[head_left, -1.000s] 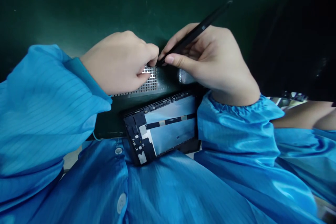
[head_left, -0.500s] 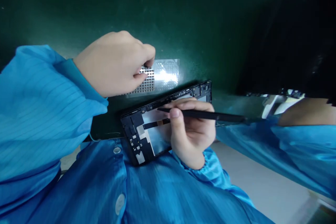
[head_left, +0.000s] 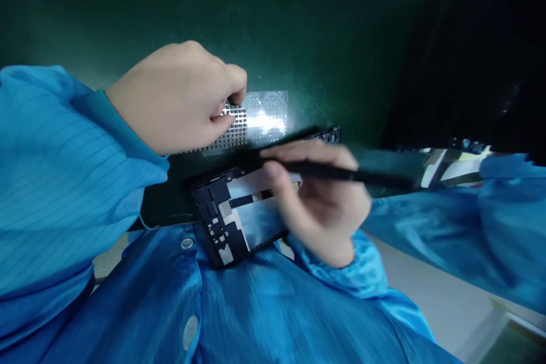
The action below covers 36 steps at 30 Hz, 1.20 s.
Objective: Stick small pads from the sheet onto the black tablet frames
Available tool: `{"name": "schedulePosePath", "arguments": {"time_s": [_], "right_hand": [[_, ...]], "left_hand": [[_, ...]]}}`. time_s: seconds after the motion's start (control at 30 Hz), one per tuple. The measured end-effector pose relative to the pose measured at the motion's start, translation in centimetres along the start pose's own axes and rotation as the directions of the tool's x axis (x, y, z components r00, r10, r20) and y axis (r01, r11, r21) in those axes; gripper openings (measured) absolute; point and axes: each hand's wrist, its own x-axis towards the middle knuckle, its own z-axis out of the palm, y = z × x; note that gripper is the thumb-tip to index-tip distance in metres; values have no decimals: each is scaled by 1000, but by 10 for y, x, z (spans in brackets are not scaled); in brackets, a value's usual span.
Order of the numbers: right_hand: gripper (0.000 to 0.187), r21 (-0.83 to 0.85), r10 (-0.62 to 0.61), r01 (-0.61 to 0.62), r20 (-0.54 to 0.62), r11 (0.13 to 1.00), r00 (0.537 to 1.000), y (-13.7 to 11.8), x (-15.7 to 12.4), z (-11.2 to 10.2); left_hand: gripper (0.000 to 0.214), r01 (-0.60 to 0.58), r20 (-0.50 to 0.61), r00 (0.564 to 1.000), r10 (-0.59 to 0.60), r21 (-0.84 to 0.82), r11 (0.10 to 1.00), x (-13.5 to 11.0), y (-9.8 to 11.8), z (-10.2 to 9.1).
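Left hand on gridded film, grip unclear; right hand clamped on slim black rod; rectangular device at film's 5 o'clock.

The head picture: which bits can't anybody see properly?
In the head view:
Tip of the black tool: blurred, by the right hand.
Left part of the grid sheet: under the left hand.
Right part of the open device: behind the right hand.
Rest of another person's sleeve: cut off by the right edge.
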Motion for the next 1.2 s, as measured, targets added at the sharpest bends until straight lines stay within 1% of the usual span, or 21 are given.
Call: {"name": "schedulePosePath", "arguments": {"time_s": [0.07,0.1,0.17,0.27,0.33,0.37,0.5,0.57,0.67,0.7,0.77,0.8,0.83,0.87,0.93,0.97,1.0,1.03,1.07,1.13,1.2], "right_hand": [[14,22,40,-43,114,999,993,12,34,-11],[16,45,54,-63,186,997,981,20,53,-14],[30,106,68,-110,336,988,939,36,86,-18],[42,149,66,-157,481,976,874,52,116,-18],[43,153,80,-184,516,971,853,54,121,-17],[43,151,97,-203,516,968,851,53,122,-17],[44,147,177,-277,477,950,861,49,118,-18],[42,144,148,-248,495,958,856,49,120,-18],[41,103,70,-152,555,983,829,54,128,-19],[41,104,59,-145,578,984,814,55,130,-20],[40,173,66,-201,576,964,815,57,128,-25],[38,226,83,-247,558,942,825,57,123,-28],[35,284,101,-282,517,916,850,55,115,-31],[31,331,128,-295,444,896,887,53,102,-34],[20,365,188,-255,210,895,959,46,69,-36],[15,349,210,-221,70,910,975,42,50,-34],[11,321,223,-188,-74,928,972,39,31,-31],[9,282,223,-163,-195,946,955,37,14,-26],[9,238,210,-143,-286,961,935,35,1,-21],[10,170,161,-101,-386,980,908,35,-16,-9],[11,134,108,-56,-422,989,900,38,-20,-1]], "left_hand": [[44,-23,-4,1000,23,-3,1000,0,0,-1],[45,-31,-3,1000,31,-6,1000,0,0,-1],[46,-26,0,1000,26,-8,1000,0,-1,0],[44,-16,0,1000,16,-18,1000,0,-2,2],[45,-27,-5,1000,27,-29,999,1,-3,3],[45,-30,-3,1000,30,-29,999,1,-3,3],[46,-18,14,1000,18,-12,1000,1,-2,1],[45,-36,10,999,36,-20,999,1,-1,0],[43,-46,7,999,46,0,999,0,-1,-1],[43,-44,10,999,43,19,999,0,-1,-1],[45,-44,5,999,43,42,998,0,-2,-1],[47,-49,1,999,49,38,998,0,-3,-1],[49,-55,3,998,55,26,998,0,-3,-1],[51,-56,4,998,56,13,998,0,-4,-1],[53,-46,8,999,46,0,999,0,-4,0],[55,-42,6,999,42,-1,999,0,-5,0],[56,-41,-3,999,41,-2,999,-1,-5,0],[58,-38,-1,999,38,-4,999,-1,-5,-1],[60,-36,-8,999,36,-7,999,-2,-4,-1],[62,-36,-17,999,36,-10,999,-3,-4,-3],[65,-33,-21,999,33,-9,999,-3,-3,-4]]}}
